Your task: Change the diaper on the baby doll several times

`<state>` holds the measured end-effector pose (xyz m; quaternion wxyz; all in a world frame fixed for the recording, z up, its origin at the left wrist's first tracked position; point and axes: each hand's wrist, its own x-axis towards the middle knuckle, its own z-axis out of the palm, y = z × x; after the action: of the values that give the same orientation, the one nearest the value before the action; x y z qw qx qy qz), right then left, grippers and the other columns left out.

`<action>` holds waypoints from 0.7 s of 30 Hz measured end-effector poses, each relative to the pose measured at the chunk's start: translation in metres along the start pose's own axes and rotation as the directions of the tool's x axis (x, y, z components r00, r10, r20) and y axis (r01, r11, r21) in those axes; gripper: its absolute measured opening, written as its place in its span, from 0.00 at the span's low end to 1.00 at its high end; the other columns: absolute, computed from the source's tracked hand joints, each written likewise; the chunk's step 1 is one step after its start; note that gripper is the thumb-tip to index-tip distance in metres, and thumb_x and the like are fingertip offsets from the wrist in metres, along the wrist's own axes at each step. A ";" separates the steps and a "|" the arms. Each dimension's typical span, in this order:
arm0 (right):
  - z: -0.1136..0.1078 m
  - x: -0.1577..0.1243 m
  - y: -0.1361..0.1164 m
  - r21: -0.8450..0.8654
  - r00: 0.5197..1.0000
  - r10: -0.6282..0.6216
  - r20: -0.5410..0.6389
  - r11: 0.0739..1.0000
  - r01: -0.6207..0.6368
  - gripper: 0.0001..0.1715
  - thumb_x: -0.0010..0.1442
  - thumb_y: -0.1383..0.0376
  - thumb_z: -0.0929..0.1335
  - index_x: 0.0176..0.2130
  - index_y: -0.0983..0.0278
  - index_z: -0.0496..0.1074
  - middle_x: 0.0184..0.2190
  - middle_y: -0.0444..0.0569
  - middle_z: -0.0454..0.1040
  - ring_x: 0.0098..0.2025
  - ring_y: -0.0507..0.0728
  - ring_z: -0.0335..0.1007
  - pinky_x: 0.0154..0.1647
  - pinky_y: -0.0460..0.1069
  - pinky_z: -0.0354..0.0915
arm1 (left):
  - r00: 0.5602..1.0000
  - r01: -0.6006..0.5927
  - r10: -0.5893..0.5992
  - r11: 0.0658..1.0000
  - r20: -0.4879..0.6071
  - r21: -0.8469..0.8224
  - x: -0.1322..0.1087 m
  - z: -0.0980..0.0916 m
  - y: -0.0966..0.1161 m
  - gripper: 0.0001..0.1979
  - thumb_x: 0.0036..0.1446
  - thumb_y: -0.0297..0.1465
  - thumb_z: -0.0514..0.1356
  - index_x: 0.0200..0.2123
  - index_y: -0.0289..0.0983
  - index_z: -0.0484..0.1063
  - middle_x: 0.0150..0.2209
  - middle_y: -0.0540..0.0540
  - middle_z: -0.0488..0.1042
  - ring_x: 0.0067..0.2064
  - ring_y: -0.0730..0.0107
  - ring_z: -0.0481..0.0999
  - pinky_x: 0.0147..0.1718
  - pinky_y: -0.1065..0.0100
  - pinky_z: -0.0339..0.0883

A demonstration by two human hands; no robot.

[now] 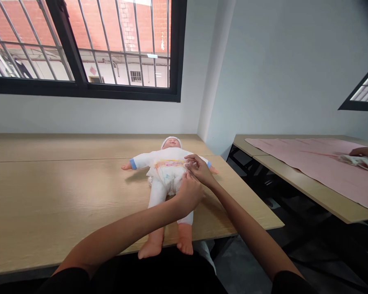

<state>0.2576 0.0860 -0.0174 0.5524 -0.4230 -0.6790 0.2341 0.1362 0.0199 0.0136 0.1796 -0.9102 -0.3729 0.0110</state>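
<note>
A baby doll (157, 198) in a white suit with blue cuffs and a white cap lies on its back, arms spread, feet toward me. Around its hips is a white diaper (171, 174) with a coloured band at the waist. My left hand (190, 194) crosses over the doll's leg, its fingers pinched at the diaper's right side. Just above it, my right hand (200, 169) bends its fingers and thumb together on the same side edge. The bit of diaper between the fingers is mostly hidden.
The doll lies on a light wooden table (64, 196), its feet over the near edge. Beyond a gap on the right stands another table with a pink cloth (309, 163). Another person's hand (366, 152) rests there on a white patterned cloth (360, 162).
</note>
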 end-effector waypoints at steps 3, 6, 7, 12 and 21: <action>0.003 0.000 0.005 0.074 0.999 0.039 -0.017 0.997 -0.037 0.20 0.56 0.56 0.71 0.47 0.60 0.70 0.38 0.45 0.70 0.35 0.50 0.68 0.37 0.47 0.65 | 0.999 -0.037 0.036 0.998 -0.024 -0.052 -0.003 0.002 0.002 0.26 0.63 0.42 0.60 0.47 0.20 0.78 0.54 0.20 0.72 0.61 0.34 0.68 0.56 0.50 0.61; 0.005 0.000 0.009 0.154 0.991 0.106 -0.076 0.984 -0.093 0.27 0.51 0.55 0.74 0.48 0.60 0.68 0.40 0.45 0.68 0.33 0.49 0.69 0.33 0.45 0.67 | 0.998 -0.040 0.037 0.997 -0.058 -0.066 -0.005 0.002 0.003 0.23 0.63 0.38 0.61 0.44 0.19 0.79 0.50 0.21 0.75 0.58 0.34 0.70 0.55 0.49 0.62; 0.005 0.000 0.009 0.181 0.988 0.127 -0.092 0.977 -0.109 0.28 0.49 0.55 0.76 0.47 0.60 0.67 0.40 0.44 0.68 0.33 0.49 0.69 0.32 0.45 0.67 | 0.997 -0.045 0.041 0.996 -0.066 -0.071 -0.005 -0.001 0.002 0.21 0.63 0.38 0.61 0.42 0.20 0.79 0.48 0.23 0.77 0.58 0.35 0.71 0.54 0.50 0.62; 0.004 0.000 0.000 0.284 0.983 0.172 -0.056 0.947 -0.149 0.26 0.48 0.53 0.77 0.41 0.63 0.69 0.31 0.45 0.72 0.33 0.52 0.72 0.37 0.47 0.71 | 0.991 -0.129 0.122 0.979 -0.056 -0.157 -0.006 -0.022 -0.014 0.19 0.64 0.38 0.60 0.40 0.24 0.80 0.42 0.29 0.80 0.48 0.45 0.78 0.47 0.56 0.68; -0.005 0.006 -0.001 0.584 0.922 0.345 -0.175 0.791 -0.185 0.30 0.54 0.41 0.70 0.41 0.63 0.70 0.37 0.49 0.76 0.41 0.55 0.77 0.43 0.48 0.73 | 0.991 -0.082 0.064 0.984 -0.115 -0.157 0.001 -0.013 -0.045 0.28 0.64 0.43 0.58 0.57 0.26 0.69 0.60 0.28 0.68 0.67 0.44 0.59 0.63 0.45 0.50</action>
<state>0.2617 0.0897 -0.0122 0.7004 -0.3633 -0.4320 0.4368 0.1090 0.0460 0.0405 0.1249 -0.9341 -0.3285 -0.0626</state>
